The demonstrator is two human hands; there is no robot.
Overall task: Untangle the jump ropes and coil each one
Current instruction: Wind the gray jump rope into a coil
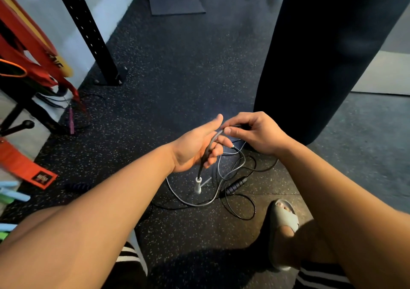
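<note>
Jump ropes (235, 185) lie tangled on the speckled floor (177, 89) near a sandalled foot (285, 220). The left hand (195, 149) curls round a dark cord (208, 149), grey handle (198, 185) dangling below; the right hand (255, 133) pinches it higher up.

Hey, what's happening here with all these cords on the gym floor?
A person is sorting out jump ropes. The left hand holds one cord, with its grey handle hanging just below. The right hand pinches the same cord near the left fingertips. The rest lies as a loose tangle of cords on the rubber floor, with a black handle among them. Nothing looks coiled yet.
</note>
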